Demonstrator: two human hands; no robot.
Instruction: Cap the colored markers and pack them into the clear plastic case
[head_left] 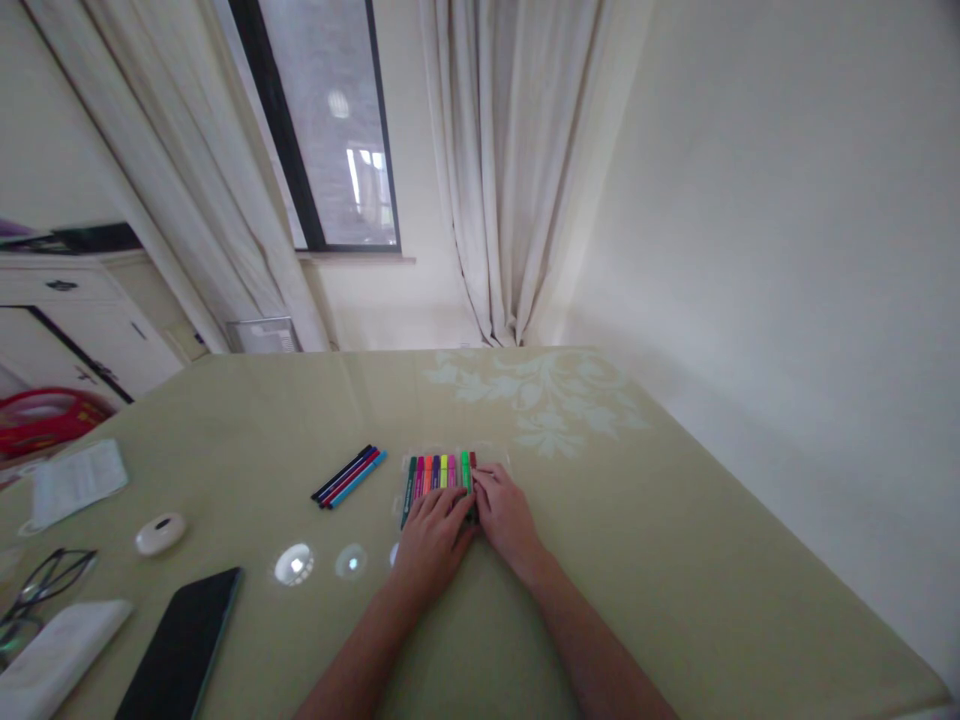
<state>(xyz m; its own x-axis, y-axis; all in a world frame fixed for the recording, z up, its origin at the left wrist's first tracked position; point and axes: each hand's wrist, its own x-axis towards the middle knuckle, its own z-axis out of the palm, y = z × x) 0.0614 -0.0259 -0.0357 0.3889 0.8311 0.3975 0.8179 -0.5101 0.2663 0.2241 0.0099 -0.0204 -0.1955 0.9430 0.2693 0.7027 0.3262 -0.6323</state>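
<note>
A clear pouch [409, 465] lies on the green tablecloth [637, 560] with several coloured felt pens [441, 472] side by side in it. My left hand [431, 540] rests flat on the near end of the pens, fingers spread forward over them. Beside it my right hand [506, 515] touches the rightmost pens, its fingers pressed together around the red and green ones. A loose bunch of three pens [349, 476], dark, red and blue, lies to the left of the pouch, apart from both hands.
At the left of the table lie a black phone [182, 650], a white oval case [160, 533], glasses [41, 580], a white box [56, 660] and a folded leaflet [77, 480]. Curtains, a window and a plain wall stand behind.
</note>
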